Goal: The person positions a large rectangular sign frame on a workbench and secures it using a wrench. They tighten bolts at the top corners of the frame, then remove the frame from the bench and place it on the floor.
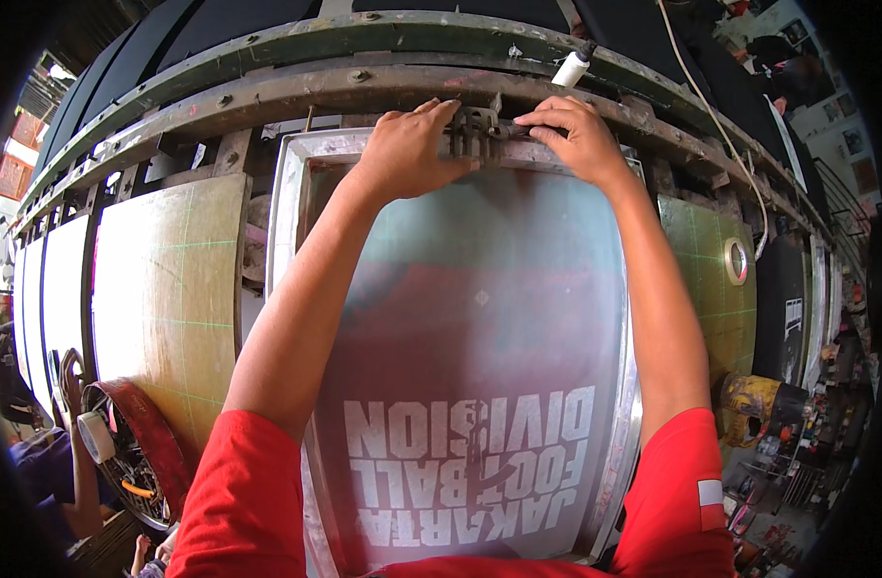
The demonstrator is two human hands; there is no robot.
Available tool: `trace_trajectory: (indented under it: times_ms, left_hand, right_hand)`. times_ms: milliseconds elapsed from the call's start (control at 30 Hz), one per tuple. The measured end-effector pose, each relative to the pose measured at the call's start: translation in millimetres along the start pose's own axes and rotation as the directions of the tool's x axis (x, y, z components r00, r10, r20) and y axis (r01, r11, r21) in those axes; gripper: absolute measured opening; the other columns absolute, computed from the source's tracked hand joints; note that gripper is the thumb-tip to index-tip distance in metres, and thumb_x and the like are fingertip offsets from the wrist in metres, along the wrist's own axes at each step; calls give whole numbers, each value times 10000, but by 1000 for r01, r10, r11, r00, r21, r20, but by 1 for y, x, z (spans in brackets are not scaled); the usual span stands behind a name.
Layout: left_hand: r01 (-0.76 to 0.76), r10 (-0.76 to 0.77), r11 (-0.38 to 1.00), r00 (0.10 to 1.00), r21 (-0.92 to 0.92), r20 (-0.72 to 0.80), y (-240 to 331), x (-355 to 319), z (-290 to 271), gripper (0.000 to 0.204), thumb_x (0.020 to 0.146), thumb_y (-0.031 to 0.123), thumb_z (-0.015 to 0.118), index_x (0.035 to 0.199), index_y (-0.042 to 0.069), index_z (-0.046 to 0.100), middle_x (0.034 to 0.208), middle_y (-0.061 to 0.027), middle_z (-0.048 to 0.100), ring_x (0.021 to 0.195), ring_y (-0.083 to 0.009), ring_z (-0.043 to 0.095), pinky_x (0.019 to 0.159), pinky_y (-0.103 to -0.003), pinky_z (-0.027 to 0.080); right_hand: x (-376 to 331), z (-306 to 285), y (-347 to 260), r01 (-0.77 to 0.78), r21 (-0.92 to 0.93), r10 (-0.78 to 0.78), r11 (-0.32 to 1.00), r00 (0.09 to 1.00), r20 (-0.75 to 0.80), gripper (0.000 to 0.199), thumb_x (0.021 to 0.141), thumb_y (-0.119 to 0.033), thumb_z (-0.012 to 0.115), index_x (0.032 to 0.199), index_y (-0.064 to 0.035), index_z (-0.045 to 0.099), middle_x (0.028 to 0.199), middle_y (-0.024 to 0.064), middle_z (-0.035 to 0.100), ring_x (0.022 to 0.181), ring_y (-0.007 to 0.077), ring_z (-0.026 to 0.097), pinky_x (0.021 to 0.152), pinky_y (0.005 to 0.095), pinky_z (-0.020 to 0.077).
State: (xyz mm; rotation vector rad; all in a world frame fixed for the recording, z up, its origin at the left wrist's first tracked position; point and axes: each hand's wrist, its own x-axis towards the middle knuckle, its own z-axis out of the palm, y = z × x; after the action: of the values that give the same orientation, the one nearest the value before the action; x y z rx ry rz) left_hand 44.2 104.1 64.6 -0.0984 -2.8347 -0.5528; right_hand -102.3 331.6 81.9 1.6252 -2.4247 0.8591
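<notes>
A large silk-screen frame (289, 207) lies in front of me, its pale mesh carrying big block lettering along the near side. At its far edge is a dark slotted metal clamp (473, 133), fixed by the long rail. My left hand (414, 146) grips the clamp's left side, fingers over the far part and thumb along the near part. From the right, my right hand (580, 140) pinches a short dark metal piece beside the clamp; the fingers hide most of it, so its kind is unclear.
Greenish boards with grid lines (171, 289) flank the frame. A white bottle (573, 65) stands on the metal rail (296, 89). At right are a tape roll (736, 261) and a yellow power tool (763, 405); at left, a red round container (142, 443) and another person's arm (75, 433).
</notes>
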Motion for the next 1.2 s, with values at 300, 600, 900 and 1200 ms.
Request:
trace_trajectory:
  times_ms: [300,600,900,1200]
  left_hand:
    - [-7,7,1000,1000,-6,-11,0,-1,-1,832,783,480,713,1399,-9,444,1393,-208,513,1265,-346,516,1081,-434,360]
    - [-7,7,1000,1000,-21,-6,-3,-1,-1,833,784,489,710,1397,-9,447,1389,-219,513,1265,-348,514,1071,-433,368]
    - [32,-32,999,999,-43,6,5,1,-5,795,784,493,712,1364,0,482,1338,-211,555,1214,-340,555,1048,-438,387]
    - [48,-45,995,998,-84,35,4,-1,-7,550,763,406,722,1151,40,588,1070,-153,675,1051,-337,624,952,-440,435]
  right_hand:
    - [-34,31,-68,-265,-82,244,961,948,-205,156,866,-158,668,998,-80,698,928,80,626,867,297,636,730,415,510]
    - [-43,45,-122,-363,-67,342,929,916,-210,322,902,-60,548,1206,18,474,1143,276,520,926,455,599,824,498,507]
    - [14,17,-87,-361,198,389,911,912,-126,338,808,-253,748,1032,-10,680,905,153,709,741,230,678,672,332,508]
    - [33,48,-87,-299,67,304,952,947,-106,257,797,-96,630,1051,-83,669,985,147,693,931,376,649,808,454,523]
